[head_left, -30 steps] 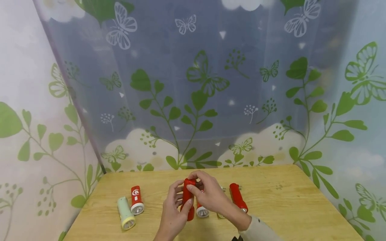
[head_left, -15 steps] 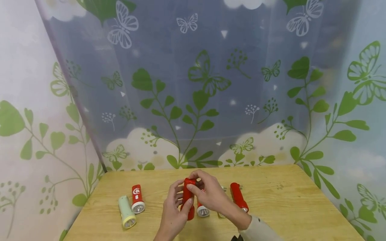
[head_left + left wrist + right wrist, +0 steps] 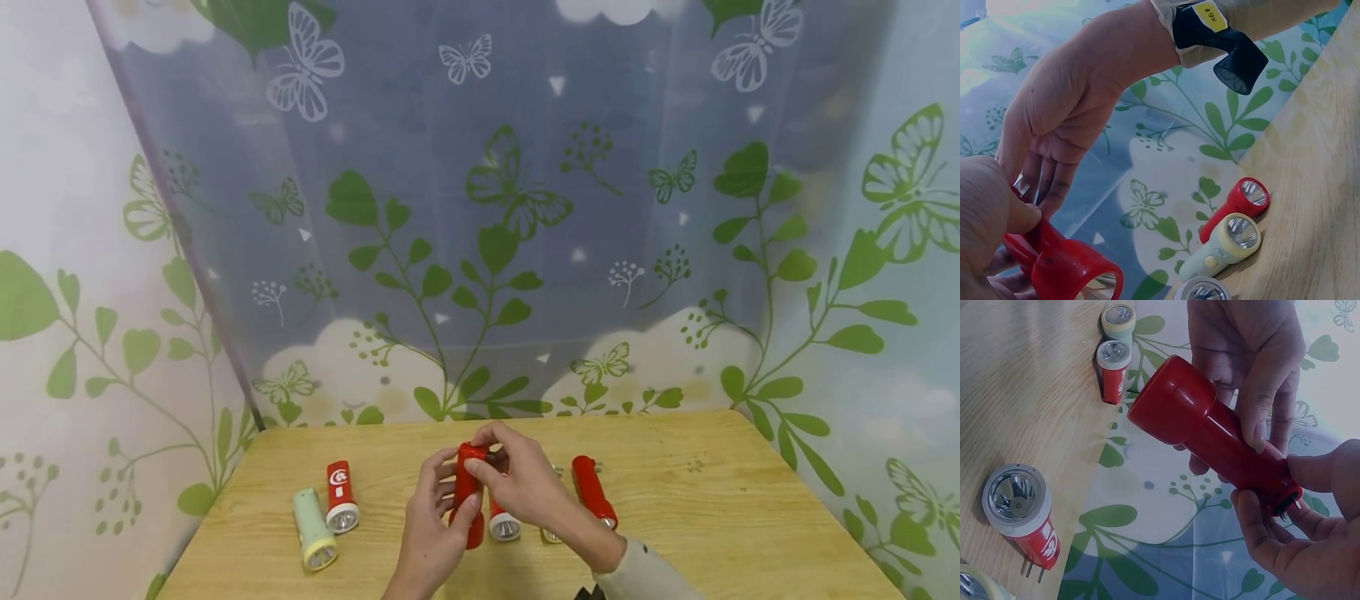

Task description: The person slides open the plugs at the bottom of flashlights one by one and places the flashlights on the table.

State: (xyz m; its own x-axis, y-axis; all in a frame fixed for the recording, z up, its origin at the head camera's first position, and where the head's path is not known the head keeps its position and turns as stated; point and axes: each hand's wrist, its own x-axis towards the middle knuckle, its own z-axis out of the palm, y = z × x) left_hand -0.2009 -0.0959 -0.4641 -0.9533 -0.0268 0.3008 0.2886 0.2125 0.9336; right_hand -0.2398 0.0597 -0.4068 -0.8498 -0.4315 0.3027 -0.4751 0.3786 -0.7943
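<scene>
My left hand point(image 3: 435, 529) grips a red flashlight point(image 3: 467, 492) around its body, the thumb lying along its side. At the tail end, my right hand point(image 3: 525, 482) pinches the same flashlight between thumb and fingers. In the right wrist view, metal prongs point(image 3: 1284, 515) stick out of that tail, beside a dark slot. The wide head points down toward the table and shows at the bottom of the left wrist view. Just behind the hands lies a red flashlight with a white head point(image 3: 505, 527). The right forearm mostly covers a yellow-rimmed flashlight point(image 3: 551, 537).
On the wooden table point(image 3: 712, 508), a pale green flashlight point(image 3: 311, 525) and another red-and-white flashlight point(image 3: 342, 497) lie at the left. A further red flashlight point(image 3: 591, 487) lies right of the hands. Patterned cloth point(image 3: 510, 333) hangs along the table's back and sides.
</scene>
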